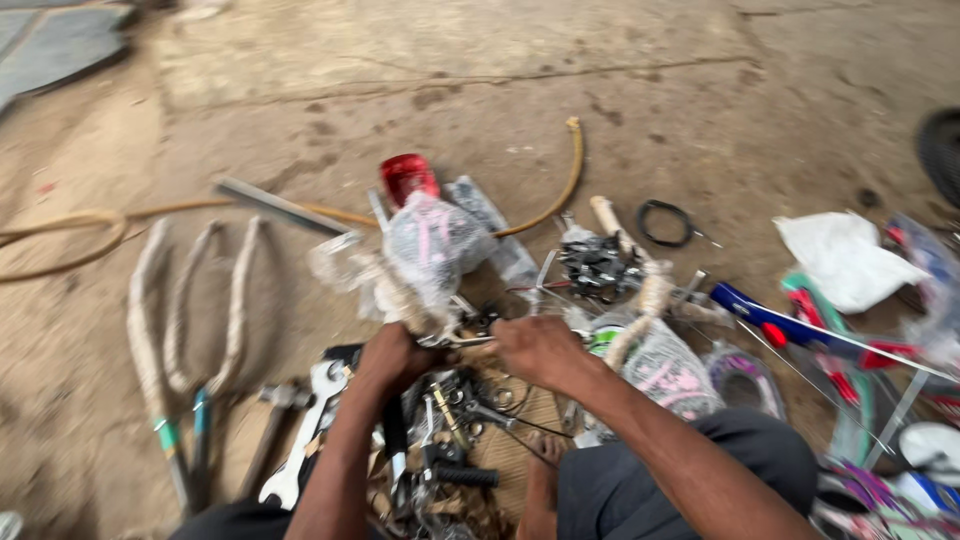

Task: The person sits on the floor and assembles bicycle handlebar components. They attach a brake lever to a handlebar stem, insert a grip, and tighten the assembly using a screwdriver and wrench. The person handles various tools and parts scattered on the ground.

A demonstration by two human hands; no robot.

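Part (pixel 462 330) half-hidden between blurred hands

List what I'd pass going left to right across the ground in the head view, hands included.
Paper-wrapped curved tubes → silver spanner → left hand gripping a plastic-wrapped part → right hand → black rubber ring → blue tube → white cloth.
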